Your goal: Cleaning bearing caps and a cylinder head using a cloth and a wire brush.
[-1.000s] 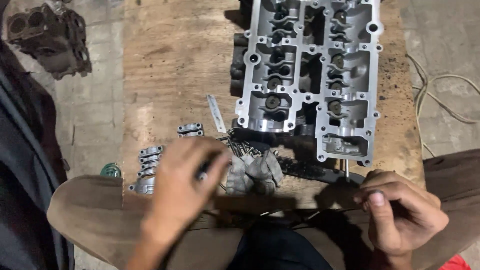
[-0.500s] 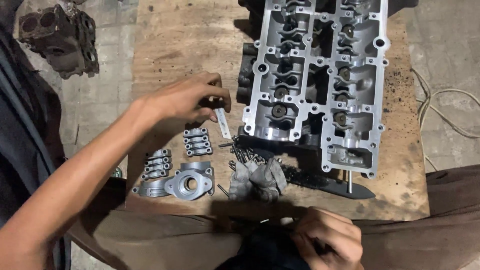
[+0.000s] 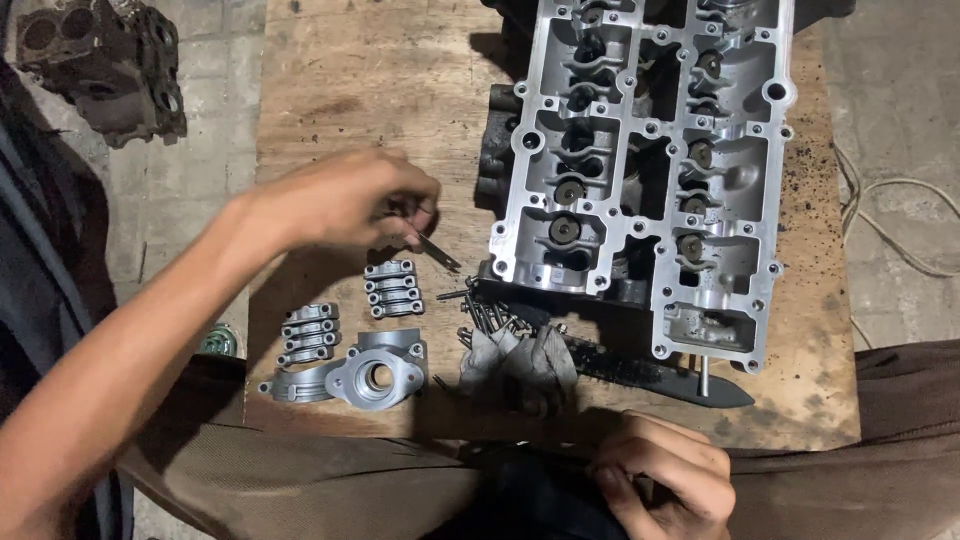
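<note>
L hand (image 3: 345, 200) reached out over the wooden board (image 3: 330, 90), fingers curled in and pinched on a thin flat metal strip (image 3: 437, 251) that stuck out below the fingertips, angled down-right twd the engine head (image 3: 640, 170). Strip's tip hung just above a stack of small grey metal caps (image 3: 394, 289), near but apart from the head's lower-left corner. A 2nd stack of caps (image 3: 310, 335) lay further left, w/ a round-holed grey housing (image 3: 378, 373) just beside it at the board's near edge. R hand (image 3: 668, 478) sat low by the near edge, fingers folded in over dark cloth (image 3: 540, 500) at the lap; couldn't tell if it actually gripped anything. Between the hands: a bunch of dark bolts (image 3: 485, 310) and a crumpled grey rag (image 3: 515, 360), the bolts touching the rag's top. A black toothed belt piece (image 3: 660, 375) ran right from the rag, under the head's near end. Another dark engine casting (image 3: 100, 60) sat on the concrete floor (image 3: 200, 180), top left, well apart from the board.
</note>
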